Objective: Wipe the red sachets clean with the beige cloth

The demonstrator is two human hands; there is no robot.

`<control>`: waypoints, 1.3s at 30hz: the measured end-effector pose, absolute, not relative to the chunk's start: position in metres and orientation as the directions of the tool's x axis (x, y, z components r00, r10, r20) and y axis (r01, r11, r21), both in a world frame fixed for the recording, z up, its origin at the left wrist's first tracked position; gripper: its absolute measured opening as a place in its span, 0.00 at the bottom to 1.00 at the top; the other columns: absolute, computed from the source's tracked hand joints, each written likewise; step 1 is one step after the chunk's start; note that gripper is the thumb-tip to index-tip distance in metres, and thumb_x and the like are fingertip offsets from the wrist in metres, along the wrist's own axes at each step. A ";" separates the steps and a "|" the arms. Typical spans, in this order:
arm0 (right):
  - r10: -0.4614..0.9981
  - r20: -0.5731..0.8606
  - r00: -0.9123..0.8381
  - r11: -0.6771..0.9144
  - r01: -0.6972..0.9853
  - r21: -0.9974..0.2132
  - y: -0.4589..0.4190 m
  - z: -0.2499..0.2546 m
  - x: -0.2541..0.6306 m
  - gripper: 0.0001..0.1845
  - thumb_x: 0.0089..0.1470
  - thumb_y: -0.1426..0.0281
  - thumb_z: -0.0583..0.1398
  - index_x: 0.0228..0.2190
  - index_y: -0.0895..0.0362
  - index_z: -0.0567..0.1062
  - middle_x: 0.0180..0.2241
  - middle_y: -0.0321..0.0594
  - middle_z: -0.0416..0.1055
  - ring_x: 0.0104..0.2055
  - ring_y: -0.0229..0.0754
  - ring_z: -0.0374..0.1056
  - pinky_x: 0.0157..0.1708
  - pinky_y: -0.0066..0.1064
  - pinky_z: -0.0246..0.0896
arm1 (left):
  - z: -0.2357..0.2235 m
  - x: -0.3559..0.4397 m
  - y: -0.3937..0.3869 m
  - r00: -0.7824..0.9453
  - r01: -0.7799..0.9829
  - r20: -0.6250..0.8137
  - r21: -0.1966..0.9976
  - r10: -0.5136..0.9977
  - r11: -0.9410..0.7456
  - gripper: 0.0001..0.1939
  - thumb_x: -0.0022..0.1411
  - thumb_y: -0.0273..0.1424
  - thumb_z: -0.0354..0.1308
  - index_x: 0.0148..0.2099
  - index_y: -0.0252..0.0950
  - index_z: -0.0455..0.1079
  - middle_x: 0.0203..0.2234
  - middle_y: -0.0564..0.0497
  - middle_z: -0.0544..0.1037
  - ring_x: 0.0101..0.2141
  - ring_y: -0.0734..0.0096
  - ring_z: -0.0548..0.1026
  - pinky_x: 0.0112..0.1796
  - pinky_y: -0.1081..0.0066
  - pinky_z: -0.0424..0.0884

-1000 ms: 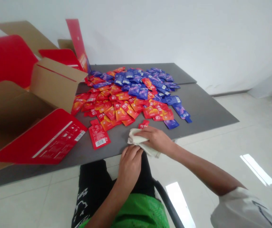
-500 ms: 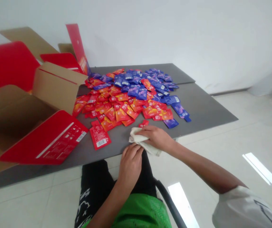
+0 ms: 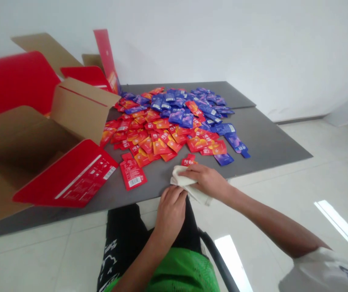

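Observation:
My right hand (image 3: 209,181) is closed on a folded cream-coloured cloth (image 3: 181,181) at the table's front edge. Just below it, my left hand (image 3: 170,211) has its fingers curled together, with the fingertips against the cloth's lower side. Whatever the left fingers grip is hidden by the cloth and the hand. Right behind the cloth lies a red sachet (image 3: 189,160), partly covered by my right hand. Another red sachet (image 3: 133,172) with a barcode lies apart to the left. Beyond them spreads a heap of red-orange sachets (image 3: 162,140) and blue-purple sachets (image 3: 180,115).
An open cardboard box (image 3: 81,107) with red outer flaps stands on the left of the grey table (image 3: 271,140); one flap (image 3: 70,178) juts toward the front edge. A white wall (image 3: 198,40) rises behind. A black chair armrest (image 3: 219,259) is beside my legs.
The whole view has shifted slightly, so the table, box and sachets sit further right in the picture. Both hands stay together at the cloth, with little visible change in their grip.

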State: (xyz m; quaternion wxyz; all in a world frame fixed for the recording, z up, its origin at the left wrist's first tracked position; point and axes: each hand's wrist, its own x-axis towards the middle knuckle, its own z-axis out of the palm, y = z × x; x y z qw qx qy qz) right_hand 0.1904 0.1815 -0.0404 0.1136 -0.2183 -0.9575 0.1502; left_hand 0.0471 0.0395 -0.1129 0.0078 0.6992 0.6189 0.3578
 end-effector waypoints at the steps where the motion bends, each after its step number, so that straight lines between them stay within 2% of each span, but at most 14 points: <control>1: 0.481 0.141 -0.865 0.846 0.415 -0.335 0.189 -0.045 0.188 0.19 0.63 0.71 0.63 0.55 0.49 0.78 0.51 0.44 0.76 0.49 0.44 0.74 0.46 0.31 0.68 | -0.113 0.047 0.040 -0.013 0.857 0.500 0.451 0.866 -0.247 0.16 0.71 0.21 0.53 0.56 0.36 0.74 0.50 0.43 0.80 0.55 0.58 0.75 0.58 0.54 0.72; 5: 0.610 0.127 -0.782 0.787 0.579 -0.213 0.238 -0.044 0.177 0.20 0.65 0.69 0.62 0.57 0.53 0.77 0.49 0.47 0.76 0.47 0.46 0.74 0.42 0.30 0.67 | -0.113 0.047 0.041 0.013 0.856 0.524 0.435 0.851 -0.281 0.20 0.71 0.20 0.51 0.61 0.35 0.70 0.56 0.43 0.78 0.60 0.60 0.72 0.58 0.54 0.72; 8: 0.622 0.149 -0.769 0.783 0.608 -0.131 0.251 -0.029 0.178 0.19 0.65 0.71 0.60 0.55 0.55 0.78 0.48 0.48 0.76 0.46 0.48 0.73 0.42 0.32 0.67 | -0.114 0.047 0.042 0.009 0.858 0.528 0.433 0.849 -0.278 0.19 0.71 0.20 0.52 0.62 0.34 0.70 0.56 0.43 0.78 0.60 0.60 0.73 0.57 0.55 0.73; 12: 0.540 0.221 -0.812 0.841 0.507 -0.191 0.210 -0.023 0.188 0.21 0.65 0.73 0.59 0.58 0.52 0.76 0.49 0.47 0.76 0.48 0.47 0.73 0.46 0.33 0.68 | -0.115 0.048 0.041 -0.001 0.852 0.522 0.447 0.853 -0.273 0.20 0.70 0.20 0.52 0.61 0.37 0.71 0.55 0.43 0.78 0.59 0.58 0.73 0.58 0.53 0.73; 15: 0.460 0.165 -0.872 0.869 0.405 -0.284 0.184 -0.038 0.191 0.22 0.64 0.73 0.60 0.58 0.48 0.76 0.50 0.44 0.76 0.50 0.45 0.73 0.46 0.30 0.68 | -0.113 0.048 0.040 -0.019 0.855 0.497 0.458 0.868 -0.243 0.17 0.70 0.21 0.53 0.56 0.39 0.75 0.48 0.44 0.80 0.54 0.57 0.76 0.57 0.51 0.73; 17: 0.470 0.143 -0.871 0.855 0.410 -0.317 0.189 -0.047 0.187 0.21 0.65 0.71 0.61 0.57 0.49 0.76 0.50 0.43 0.76 0.49 0.44 0.73 0.44 0.29 0.67 | -0.112 0.047 0.040 -0.022 0.854 0.496 0.461 0.868 -0.242 0.17 0.70 0.21 0.53 0.56 0.38 0.75 0.49 0.44 0.80 0.54 0.57 0.76 0.57 0.52 0.73; 20: 0.578 0.132 -0.805 0.805 0.538 -0.248 0.223 -0.048 0.180 0.19 0.65 0.69 0.61 0.57 0.52 0.77 0.49 0.46 0.75 0.46 0.45 0.74 0.41 0.29 0.67 | -0.112 0.047 0.041 -0.001 0.848 0.508 0.457 0.862 -0.269 0.20 0.71 0.21 0.52 0.61 0.38 0.71 0.56 0.44 0.78 0.59 0.58 0.73 0.58 0.54 0.72; 23: 0.627 0.148 -0.765 0.779 0.607 -0.158 0.244 -0.034 0.177 0.19 0.65 0.73 0.60 0.56 0.56 0.78 0.48 0.48 0.75 0.48 0.48 0.73 0.42 0.32 0.66 | -0.114 0.047 0.041 -0.002 0.848 0.518 0.454 0.855 -0.274 0.20 0.71 0.21 0.51 0.62 0.37 0.69 0.56 0.44 0.78 0.59 0.59 0.73 0.57 0.54 0.72; 27: 0.519 0.217 -0.827 0.852 0.481 -0.207 0.208 -0.027 0.182 0.22 0.65 0.75 0.58 0.59 0.52 0.75 0.51 0.47 0.75 0.50 0.47 0.72 0.46 0.32 0.67 | -0.114 0.048 0.040 -0.005 0.853 0.513 0.451 0.859 -0.264 0.18 0.71 0.21 0.52 0.58 0.37 0.72 0.53 0.43 0.79 0.58 0.57 0.74 0.57 0.53 0.72; 30: 0.435 0.157 -0.886 0.882 0.384 -0.274 0.181 -0.039 0.182 0.23 0.64 0.73 0.60 0.58 0.48 0.75 0.50 0.43 0.75 0.50 0.45 0.72 0.46 0.30 0.67 | -0.112 0.048 0.039 -0.021 0.864 0.476 0.450 0.879 -0.223 0.12 0.71 0.22 0.53 0.49 0.36 0.76 0.45 0.43 0.81 0.52 0.56 0.77 0.55 0.52 0.73; 33: 0.502 0.125 -0.856 0.845 0.454 -0.281 0.199 -0.048 0.176 0.21 0.64 0.71 0.61 0.57 0.49 0.76 0.50 0.44 0.75 0.47 0.44 0.73 0.42 0.28 0.66 | -0.113 0.047 0.040 -0.009 0.859 0.513 0.443 0.858 -0.256 0.16 0.71 0.21 0.52 0.55 0.36 0.74 0.50 0.43 0.80 0.56 0.58 0.75 0.57 0.54 0.72; 36: 0.613 0.133 -0.779 0.788 0.587 -0.187 0.238 -0.040 0.171 0.19 0.66 0.69 0.60 0.57 0.52 0.77 0.48 0.46 0.75 0.45 0.46 0.73 0.39 0.29 0.65 | -0.115 0.046 0.041 0.011 0.853 0.540 0.434 0.842 -0.290 0.19 0.71 0.20 0.52 0.61 0.35 0.70 0.55 0.43 0.78 0.60 0.59 0.72 0.58 0.55 0.72; 39: 0.616 0.169 -0.769 0.788 0.602 -0.132 0.244 -0.027 0.172 0.19 0.66 0.70 0.60 0.56 0.54 0.77 0.48 0.47 0.76 0.45 0.47 0.73 0.38 0.30 0.65 | -0.117 0.047 0.041 0.000 0.854 0.537 0.439 0.843 -0.279 0.20 0.71 0.20 0.52 0.61 0.35 0.70 0.56 0.43 0.78 0.60 0.59 0.72 0.58 0.55 0.72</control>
